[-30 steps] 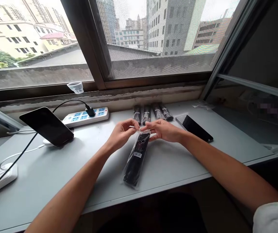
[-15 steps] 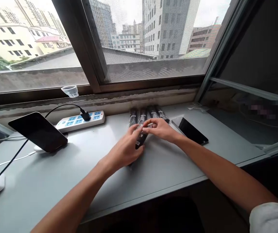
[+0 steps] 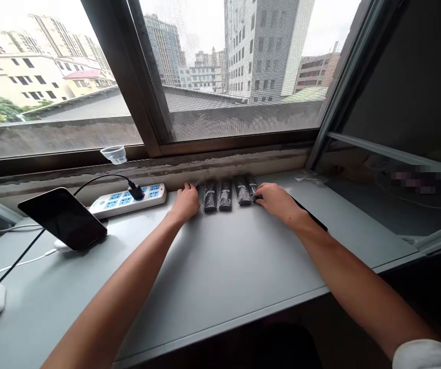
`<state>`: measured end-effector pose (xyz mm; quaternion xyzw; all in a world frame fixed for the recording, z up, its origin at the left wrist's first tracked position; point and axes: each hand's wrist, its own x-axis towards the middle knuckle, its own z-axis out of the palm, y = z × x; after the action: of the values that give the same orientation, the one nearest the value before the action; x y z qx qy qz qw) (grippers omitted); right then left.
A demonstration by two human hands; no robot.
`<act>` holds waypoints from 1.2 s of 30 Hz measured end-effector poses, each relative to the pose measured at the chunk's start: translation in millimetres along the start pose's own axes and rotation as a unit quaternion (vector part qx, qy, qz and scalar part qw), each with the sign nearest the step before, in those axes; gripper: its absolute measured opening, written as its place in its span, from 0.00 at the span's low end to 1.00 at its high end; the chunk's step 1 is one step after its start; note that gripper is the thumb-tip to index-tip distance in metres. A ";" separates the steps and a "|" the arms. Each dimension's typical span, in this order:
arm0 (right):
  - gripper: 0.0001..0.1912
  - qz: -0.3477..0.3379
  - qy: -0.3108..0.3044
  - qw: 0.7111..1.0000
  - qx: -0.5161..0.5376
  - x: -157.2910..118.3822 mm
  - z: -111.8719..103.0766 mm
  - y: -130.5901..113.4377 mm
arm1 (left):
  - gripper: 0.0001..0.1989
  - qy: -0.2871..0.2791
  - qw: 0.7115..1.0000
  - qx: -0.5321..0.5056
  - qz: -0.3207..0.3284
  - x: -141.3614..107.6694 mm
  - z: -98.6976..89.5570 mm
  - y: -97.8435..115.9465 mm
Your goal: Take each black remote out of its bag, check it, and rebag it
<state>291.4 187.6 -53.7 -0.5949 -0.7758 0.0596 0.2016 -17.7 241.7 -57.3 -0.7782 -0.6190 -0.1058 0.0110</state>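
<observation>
Several slim black items in clear plastic wrapping lie side by side at the back of the grey desk, among them one wrapped black item (image 3: 210, 199), a second wrapped item (image 3: 225, 198) and a third wrapped item (image 3: 242, 192). At the row's left end my left hand (image 3: 188, 200) is curled down over another wrapped black item, mostly hidden beneath it. My right hand (image 3: 276, 199) grips the rightmost wrapped item (image 3: 252, 185) with its fingertips. A black phone-like slab (image 3: 313, 219) lies partly behind my right wrist.
On the left, a black tablet (image 3: 62, 218) leans on a stand, before a white power strip (image 3: 128, 200) with a black plug (image 3: 136, 192). A clear plastic cup (image 3: 114, 154) is by the window sill. Cables cross the desk (image 3: 205, 277) at left.
Both hands, together over one wrapped item before, have parted: the left moved back and left to the row's end with that item, the right moved right onto the rightmost item.
</observation>
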 end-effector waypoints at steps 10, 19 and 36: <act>0.10 -0.018 0.182 0.981 0.067 -11.5 -9.4 -42.4 | 0.22 0.100 0.993 -0.069 0.007 -8.7 -17.4 19.5; 0.12 -0.083 0.066 0.867 0.487 -24.9 2.3 -86.3 | 0.31 0.060 0.889 -0.447 0.076 -78.1 -19.6 66.9; 0.16 0.139 -0.197 0.655 0.716 -9.6 7.7 -65.0 | 0.19 0.211 0.804 -0.556 0.028 -75.5 -69.4 17.2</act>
<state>232.0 161.1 -41.5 -0.3412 -0.4222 0.7401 0.3970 -27.5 154.8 -1.0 -0.6264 -0.4148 -0.5927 -0.2902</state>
